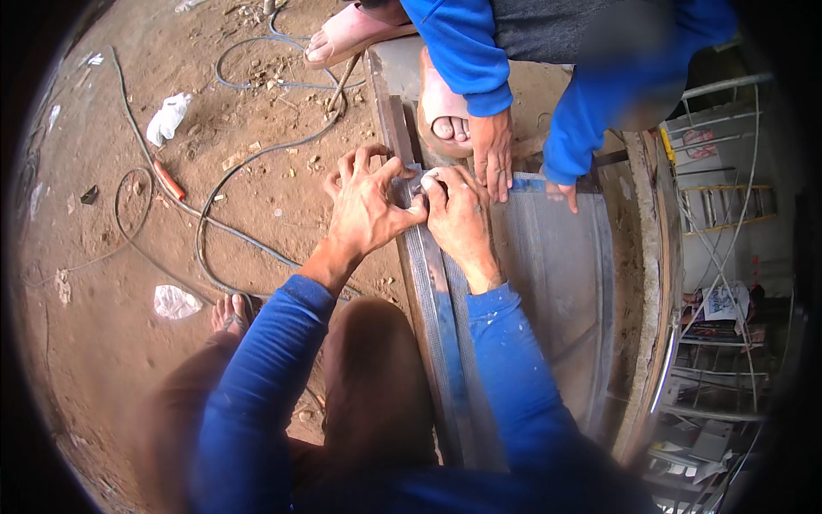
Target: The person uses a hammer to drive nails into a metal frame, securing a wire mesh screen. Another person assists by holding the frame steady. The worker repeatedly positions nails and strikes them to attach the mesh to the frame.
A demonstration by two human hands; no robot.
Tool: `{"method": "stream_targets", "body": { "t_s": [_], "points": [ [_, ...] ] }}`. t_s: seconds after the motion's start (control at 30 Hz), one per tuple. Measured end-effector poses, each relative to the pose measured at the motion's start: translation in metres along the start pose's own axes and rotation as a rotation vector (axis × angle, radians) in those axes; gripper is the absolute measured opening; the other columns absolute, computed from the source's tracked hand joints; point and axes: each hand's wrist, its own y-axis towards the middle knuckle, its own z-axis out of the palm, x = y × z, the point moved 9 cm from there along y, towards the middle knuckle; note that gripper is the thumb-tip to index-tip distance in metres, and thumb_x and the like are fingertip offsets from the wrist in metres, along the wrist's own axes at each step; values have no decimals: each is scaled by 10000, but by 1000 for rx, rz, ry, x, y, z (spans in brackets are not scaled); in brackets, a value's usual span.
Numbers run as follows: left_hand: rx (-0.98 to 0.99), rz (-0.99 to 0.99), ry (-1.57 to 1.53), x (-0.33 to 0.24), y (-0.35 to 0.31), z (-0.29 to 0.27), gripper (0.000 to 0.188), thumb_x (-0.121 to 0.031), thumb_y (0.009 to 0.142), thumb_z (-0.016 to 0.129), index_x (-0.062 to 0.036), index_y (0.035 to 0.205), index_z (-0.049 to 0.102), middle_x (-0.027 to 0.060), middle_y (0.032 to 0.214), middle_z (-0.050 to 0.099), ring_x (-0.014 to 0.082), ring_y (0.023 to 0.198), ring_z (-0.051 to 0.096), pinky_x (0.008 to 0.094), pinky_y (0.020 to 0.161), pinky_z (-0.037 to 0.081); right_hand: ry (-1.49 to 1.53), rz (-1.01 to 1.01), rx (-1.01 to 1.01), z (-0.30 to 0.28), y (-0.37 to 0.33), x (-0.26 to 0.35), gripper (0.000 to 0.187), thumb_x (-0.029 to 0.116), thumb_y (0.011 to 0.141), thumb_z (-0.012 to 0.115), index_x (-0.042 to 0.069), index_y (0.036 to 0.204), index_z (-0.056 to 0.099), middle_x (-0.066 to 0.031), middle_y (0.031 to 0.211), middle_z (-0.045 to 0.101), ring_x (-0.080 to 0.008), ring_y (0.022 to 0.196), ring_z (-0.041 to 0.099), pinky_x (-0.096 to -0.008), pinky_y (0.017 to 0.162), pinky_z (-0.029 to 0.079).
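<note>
Where you crouch: while you squat on the dirt ground [111, 343], a metal frame [432, 291] covered with grey mesh [548, 257] lies in front of you, running away from your knees.
Left hand: your left hand [368, 206] sits at the far left corner of the frame, fingers curled and bunched, thumb and fingertips pinching the mesh edge against the corner.
Right hand: your right hand [458, 214] is just beside it, touching it, fingers pressed together and down on the same corner of the mesh.
What you pinch: a small pale bit shows between your two thumbs; you cannot tell what it is.
Mesh: it lies flat over the frame, from the left rail to the right rail, its far edge under the hands.
Other person: someone in blue sleeves squats at the far end; one hand [492, 158] presses flat on the far edge just beyond your right hand, the other hand [562, 193] rests fingertips down near the far right corner.
Their feet: a foot in a pink sandal [445, 107] stands on the far end of the frame; a second sandal [351, 32] is on the ground to its left.
Ground to your left: a grey cable [248, 154] loops over the dirt, with an orange-handled tool [169, 180] and white scraps [167, 117] well apart from the frame.
Right side: a curved wooden edge [659, 257] runs along the frame's right rail.
</note>
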Motion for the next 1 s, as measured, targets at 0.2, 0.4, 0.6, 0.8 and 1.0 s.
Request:
{"method": "stream_targets", "body": {
  "t_s": [0.2,0.4,0.6,0.8,1.0],
  "points": [
    [-11,2,-4,4,-1,2,527,-440,735,864,-224,1212,799,128,1470,613,435,1472,466,688,1166,319,1,26,-17,2,1,2,124,96,1031,684,-21,1070,670,-230,1020,705,-456,1006,686,-556,895,557],
    [3,-2,-22,2,-2,2,546,-445,734,869,-224,1227,793,128,1475,604,427,1481,455,686,1175,311,-20,-16,-10,-4,0,9,117,66,1017,696,-29,1072,658,-229,1018,703,-460,986,689,-549,893,565],
    [4,-8,-10,4,-3,5,542,-460,744,877,-226,1226,796,125,1476,602,415,1482,460,686,1180,309,-23,0,-2,0,0,5,127,66,1006,705,-30,1071,656,-231,1016,693,-459,986,688,-545,883,571],
    [-2,0,-8,0,-4,1,530,-467,757,873,-225,1224,804,138,1490,596,417,1476,464,685,1178,312,-98,-49,47,0,0,14,138,77,984,712,-34,1059,675,-191,1046,687,-418,1043,695,-514,918,583],
    [-61,96,64,-5,-7,-4,574,-449,778,861,-234,1305,785,139,1517,582,429,1472,459,682,1176,310,-84,-24,78,2,0,12,142,83,1005,672,-30,1089,691,-190,1049,697,-412,1063,697,-509,954,582]
  ]
}}
